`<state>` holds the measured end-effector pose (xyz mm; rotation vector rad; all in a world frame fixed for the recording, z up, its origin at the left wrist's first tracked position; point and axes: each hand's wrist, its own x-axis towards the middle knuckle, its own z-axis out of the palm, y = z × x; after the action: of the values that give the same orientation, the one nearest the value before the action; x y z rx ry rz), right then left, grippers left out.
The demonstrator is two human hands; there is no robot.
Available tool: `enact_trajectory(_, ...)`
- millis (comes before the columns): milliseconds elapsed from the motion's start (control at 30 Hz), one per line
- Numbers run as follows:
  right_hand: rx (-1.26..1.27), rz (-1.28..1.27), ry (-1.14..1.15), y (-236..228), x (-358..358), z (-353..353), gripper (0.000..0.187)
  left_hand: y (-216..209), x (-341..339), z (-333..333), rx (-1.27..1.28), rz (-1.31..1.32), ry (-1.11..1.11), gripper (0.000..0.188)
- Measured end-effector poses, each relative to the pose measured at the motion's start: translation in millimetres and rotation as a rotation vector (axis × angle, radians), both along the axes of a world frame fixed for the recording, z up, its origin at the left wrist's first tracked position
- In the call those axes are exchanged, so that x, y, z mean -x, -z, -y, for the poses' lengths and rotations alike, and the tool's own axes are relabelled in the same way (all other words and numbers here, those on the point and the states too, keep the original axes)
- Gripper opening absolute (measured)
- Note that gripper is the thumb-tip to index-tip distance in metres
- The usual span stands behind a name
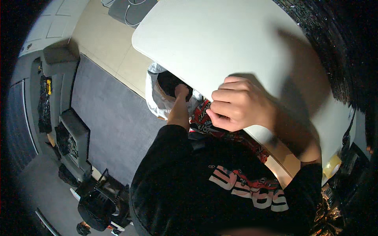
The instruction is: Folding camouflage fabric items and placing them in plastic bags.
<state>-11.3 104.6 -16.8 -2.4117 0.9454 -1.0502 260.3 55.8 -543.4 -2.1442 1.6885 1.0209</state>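
My left arm reaches down beside the table's edge into a white plastic bag (151, 87) standing open on the floor. Inside it lies something black (166, 82), and my left hand (182, 91) is at that dark mass. The fingers are hard to make out there. Over the near edge of the white table (212, 39) is my right hand (238, 103), curled into a loose fist, thumb against the bent fingers. Nothing shows in it.
A clear yellowish tape roll (332, 167) is at the right. Black glossy strands (334, 59) hang along the table's far right side. Grey sofas (75, 133) with black bundles line the left, beyond a grey rug (114, 106). Another person (98, 208) is at lower left.
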Motion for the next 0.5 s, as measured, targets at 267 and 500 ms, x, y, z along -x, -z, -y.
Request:
enact_trajectory(267,0.059,0.007,0.04,8.2,12.4,-9.2,0.025,-96.5,5.7,34.2,0.397,-0.161,-0.302,0.043)
enact_trajectory(500,0.069,-0.015,0.057,0.0,10.1,-27.3,0.023,-255.2,-23.4,25.0,0.63,-0.282,-0.009,0.033)
